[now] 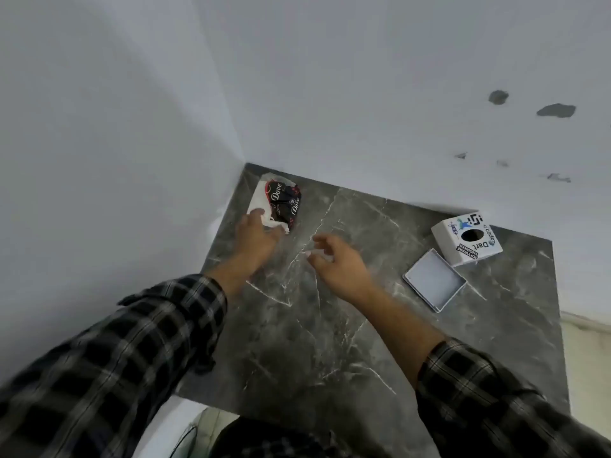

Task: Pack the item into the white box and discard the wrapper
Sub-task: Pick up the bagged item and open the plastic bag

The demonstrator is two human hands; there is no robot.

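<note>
Looking down, head view: every place below is given from the dark marble table (pixel 330 325).
Left hand (pixel 256 236): reaching to the table's far left corner, fingers loosely spread and resting on the white edge of the wrapper; whether it grips it I cannot tell.
Wrapper (pixel 281 201): crumpled dark Dove packet with white paper beneath, lying in the far left corner by the wall, its long axis running from the corner toward the table's middle.
Right hand (pixel 337 259): over the table's middle, fingers half curled and apart, holding nothing.
White box (pixel 434 280): open and shallow, on the table's right side.
Lid (pixel 468 241): stickered white piece with a round hole, just beyond the box at the far right edge.
</note>
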